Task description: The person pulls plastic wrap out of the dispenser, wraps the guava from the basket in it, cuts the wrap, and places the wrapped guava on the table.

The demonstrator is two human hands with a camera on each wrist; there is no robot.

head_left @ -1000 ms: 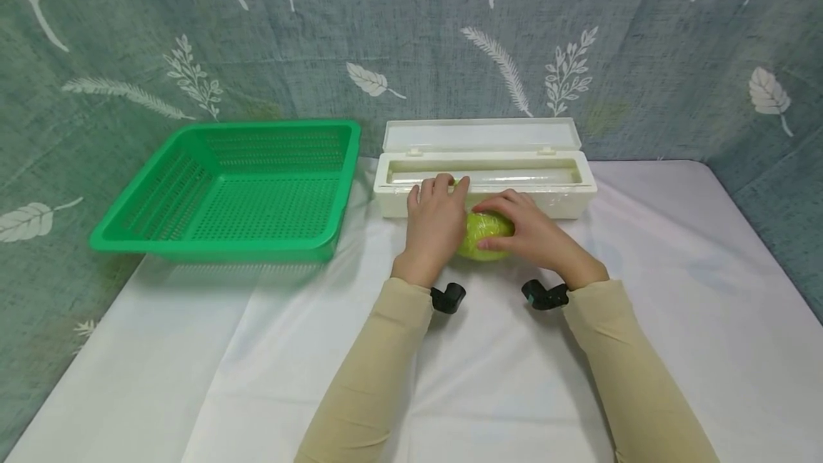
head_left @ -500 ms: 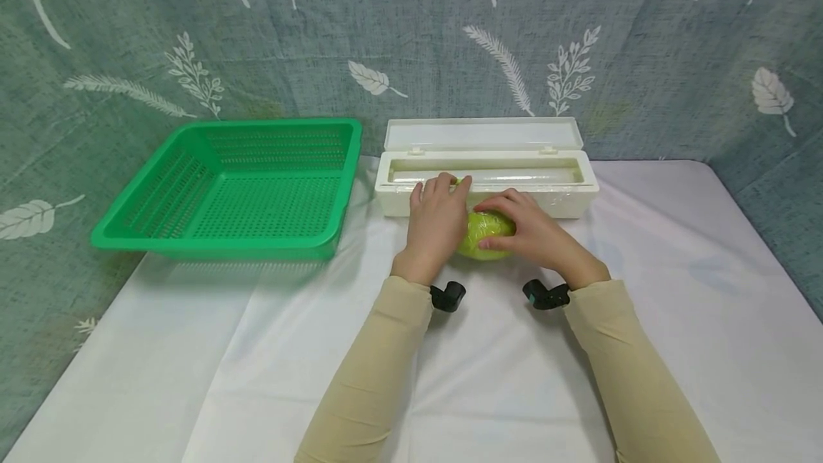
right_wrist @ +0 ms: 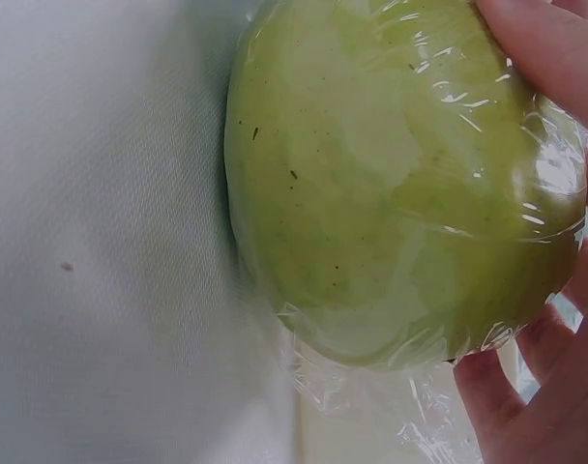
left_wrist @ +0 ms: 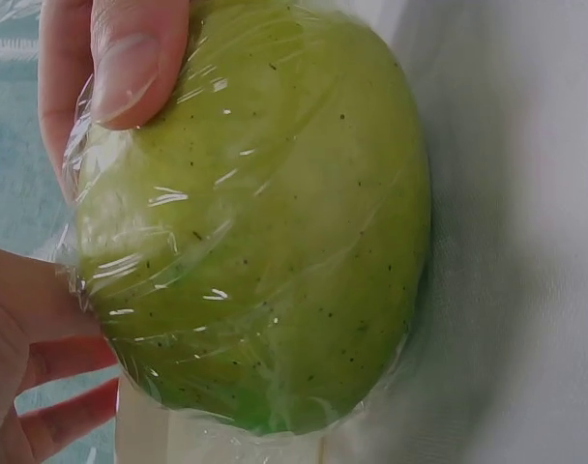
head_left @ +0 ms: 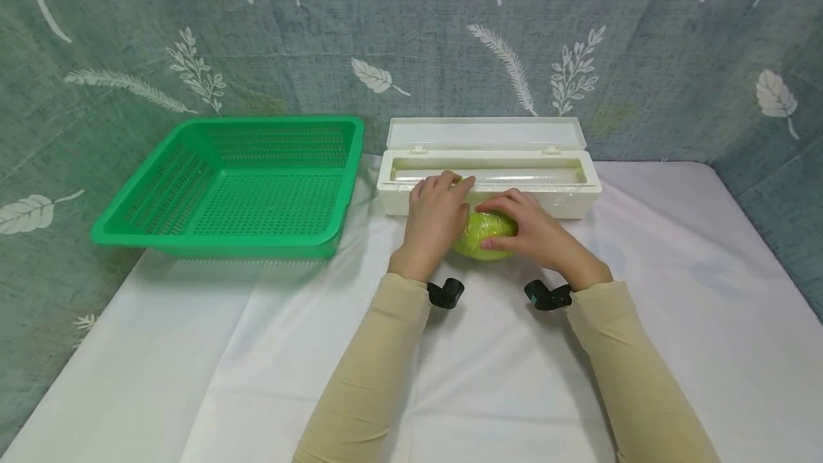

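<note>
A rounded yellow-green fruit (head_left: 476, 238) with dark specks rests on the white cloth, wrapped in glossy cling film; its exact kind is unclear. My left hand (head_left: 429, 223) curls along its left and far side, the fingertips by the front edge of a long white box. From the other side my right hand (head_left: 536, 234) grips it, thumb in front and fingers over the top. The left wrist view shows the right thumb (left_wrist: 130, 77) pressing the film. Loose, wrinkled film (right_wrist: 318, 377) gathers under the fruit. Most of the left fingers' contact is hidden.
Directly behind the hands stands the white wrap-dispenser box (head_left: 566, 204), its lid (head_left: 485, 134) raised and a clear film roll (head_left: 553, 176) inside. A green perforated basket (head_left: 218, 241) sits to the left. A patterned curtain (head_left: 437, 56) hangs along the back.
The left wrist has shifted slightly left, and a bit more of the fruit shows beside the left thumb. The right hand keeps its hold; the box and basket stay put.
</note>
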